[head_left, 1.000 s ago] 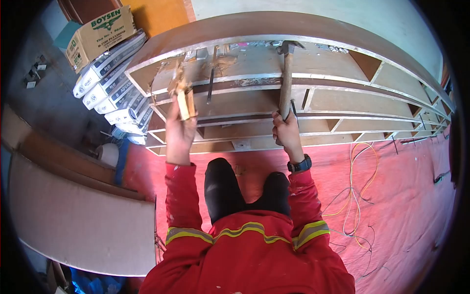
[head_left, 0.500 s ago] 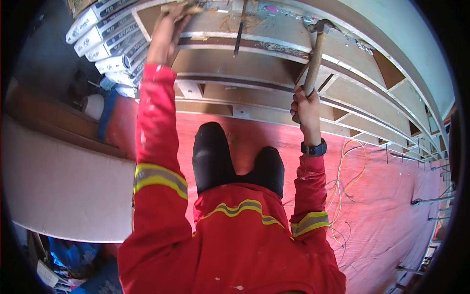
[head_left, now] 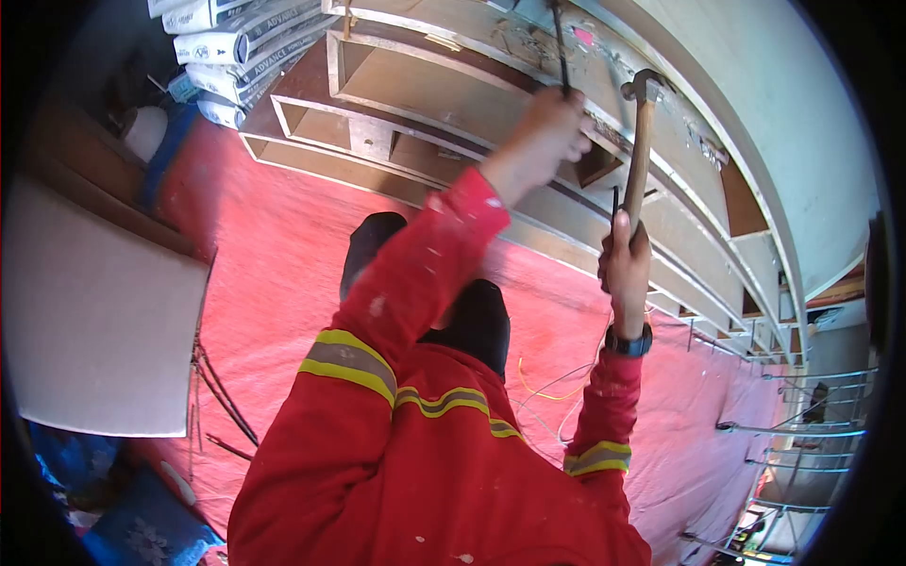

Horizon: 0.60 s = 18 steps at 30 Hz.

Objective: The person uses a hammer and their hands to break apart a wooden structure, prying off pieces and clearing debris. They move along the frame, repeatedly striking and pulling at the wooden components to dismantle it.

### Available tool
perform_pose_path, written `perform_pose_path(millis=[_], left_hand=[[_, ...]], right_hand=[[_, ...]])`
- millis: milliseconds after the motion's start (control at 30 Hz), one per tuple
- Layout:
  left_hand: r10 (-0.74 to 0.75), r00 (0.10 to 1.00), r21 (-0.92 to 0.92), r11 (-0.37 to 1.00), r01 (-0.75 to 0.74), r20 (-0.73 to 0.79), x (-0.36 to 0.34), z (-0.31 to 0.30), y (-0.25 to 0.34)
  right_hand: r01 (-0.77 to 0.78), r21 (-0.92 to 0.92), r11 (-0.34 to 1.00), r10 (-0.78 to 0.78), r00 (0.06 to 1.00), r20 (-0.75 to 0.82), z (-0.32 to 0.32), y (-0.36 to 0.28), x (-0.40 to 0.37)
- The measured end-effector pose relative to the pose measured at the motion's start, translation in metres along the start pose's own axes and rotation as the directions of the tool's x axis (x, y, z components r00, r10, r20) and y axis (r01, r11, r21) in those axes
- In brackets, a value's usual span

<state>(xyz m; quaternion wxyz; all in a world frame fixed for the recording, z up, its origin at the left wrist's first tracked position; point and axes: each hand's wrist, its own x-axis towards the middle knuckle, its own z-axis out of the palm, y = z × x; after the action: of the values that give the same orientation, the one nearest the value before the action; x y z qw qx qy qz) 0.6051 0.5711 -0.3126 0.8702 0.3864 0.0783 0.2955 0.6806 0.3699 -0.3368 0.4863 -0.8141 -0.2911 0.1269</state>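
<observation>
My right hand (head_left: 625,262) grips the wooden handle of a hammer (head_left: 640,141), whose steel head rests against the curved plywood frame (head_left: 444,94). My left hand (head_left: 545,127), blurred by motion, is curled around the lower end of a dark metal rod (head_left: 559,47) that lies on the frame's upper ledge. Both arms are in red sleeves with reflective bands. A black watch sits on my right wrist. My dark knees are just below the frame.
Stacked white bags (head_left: 236,38) lie at the top left beside a white bucket (head_left: 143,132). A pale board (head_left: 94,311) lies on the left. Red sheeting (head_left: 274,255) covers the floor, with loose yellow wires (head_left: 547,382). Metal railing (head_left: 802,429) stands at the lower right.
My left hand no longer holds the wood scrap; it went up to the frame's left end, then swung right onto the metal rod. The view has turned. The hammer stays in my right hand.
</observation>
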Motion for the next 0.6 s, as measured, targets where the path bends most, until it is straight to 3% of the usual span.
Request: perform_pose_path(millis=[33, 100, 233, 267, 333, 367, 400, 433, 500, 600], left_hand=[[0.031, 0.997, 0.093, 0.995, -0.024, -0.07, 0.0, 0.009, -0.01], [0.069, 0.988, 0.148, 0.988, -0.048, -0.14, 0.01, 0.016, -0.025], [0.056, 0.998, -0.01, 0.998, -0.056, -0.042, 0.009, 0.004, -0.028], [0.084, 0.996, -0.118, 0.99, -0.08, 0.032, 0.007, -0.002, -0.032], [0.127, 0.976, -0.159, 0.982, -0.099, 0.179, 0.014, -0.018, -0.046], [0.151, 0.956, -0.18, 0.978, -0.108, 0.251, 0.017, -0.023, -0.05], [0.318, 0.916, -0.224, 0.938, -0.266, 0.245, 0.012, -0.02, -0.051], [0.313, 0.922, -0.297, 0.924, -0.24, 0.227, 0.007, -0.018, -0.053], [0.312, 0.93, -0.434, 0.878, -0.203, 0.196, 0.0, -0.016, -0.045], [0.125, 0.983, -0.379, 0.923, -0.066, 0.134, -0.002, -0.014, -0.037]], right_hand=[[0.026, -0.086, 0.996, -0.026, 1.0, -0.003, -0.007, 0.002, -0.005], [0.289, -0.419, 0.861, -0.317, 0.948, 0.003, -0.028, 0.018, -0.002], [0.452, -0.696, 0.558, -0.546, 0.832, 0.103, -0.067, -0.005, 0.026], [0.553, -0.69, 0.468, -0.644, 0.747, 0.162, -0.067, -0.03, 0.031], [0.711, -0.683, 0.167, -0.739, 0.549, 0.39, -0.068, -0.058, 0.05], [0.771, -0.636, 0.027, -0.747, 0.438, 0.499, -0.064, -0.07, 0.062], [0.808, -0.586, -0.06, -0.73, 0.365, 0.578, -0.058, -0.08, 0.074], [0.838, -0.525, -0.145, -0.702, 0.287, 0.652, -0.051, -0.089, 0.084], [0.856, -0.474, -0.208, -0.679, 0.223, 0.7, -0.041, -0.107, 0.105], [0.866, -0.457, -0.204, -0.69, 0.204, 0.694, -0.041, -0.114, 0.137]])
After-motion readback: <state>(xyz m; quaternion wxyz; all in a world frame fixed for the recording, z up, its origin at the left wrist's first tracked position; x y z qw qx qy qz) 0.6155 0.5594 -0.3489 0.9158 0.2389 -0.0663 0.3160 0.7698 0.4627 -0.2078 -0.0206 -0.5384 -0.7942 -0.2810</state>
